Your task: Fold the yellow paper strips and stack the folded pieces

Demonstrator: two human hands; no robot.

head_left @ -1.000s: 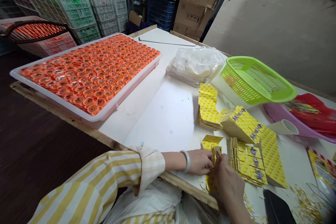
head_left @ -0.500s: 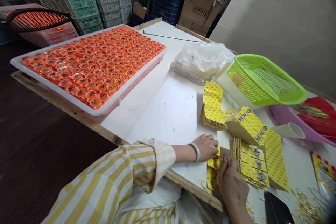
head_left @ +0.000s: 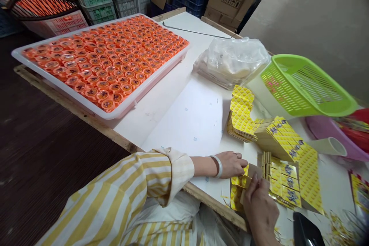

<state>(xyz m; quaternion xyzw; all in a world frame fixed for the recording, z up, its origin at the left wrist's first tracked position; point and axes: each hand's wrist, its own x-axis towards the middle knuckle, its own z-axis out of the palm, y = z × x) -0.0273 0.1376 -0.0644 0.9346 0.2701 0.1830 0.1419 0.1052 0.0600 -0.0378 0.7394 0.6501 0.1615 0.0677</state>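
Slight drift of the whole scene up and rightward since the earlier frame, both hands nearly in place at the near edge of the table. Shallow white tray at the left of the table, filled with tight rows of orange cups, dark print on each round top. Farther along, a glossy, crumpled plastic bag with pale contents inside. Beyond that, a lime-green basket, its plastic sides latticed, tilted above a pink basin holding a red bag. Left hand curled in a narrow grip over the top edge of a yellow card, bangle on the wrist, ring on one finger. Right hand just below, pinching the same card narrowly from the other side, its brown back showing between the hands. Card at the table's near edge, touching neither neighbouring pile: upright row of printed cards just to the right, loose yellow stack farther up the table. Yellow surfaces patterned and glossy, edges thin and folded. Gold scraps scattered near the lower right corner, beside a black object, its shape too cut off to tell. Striped sleeve along the left forearm, yellow on white.
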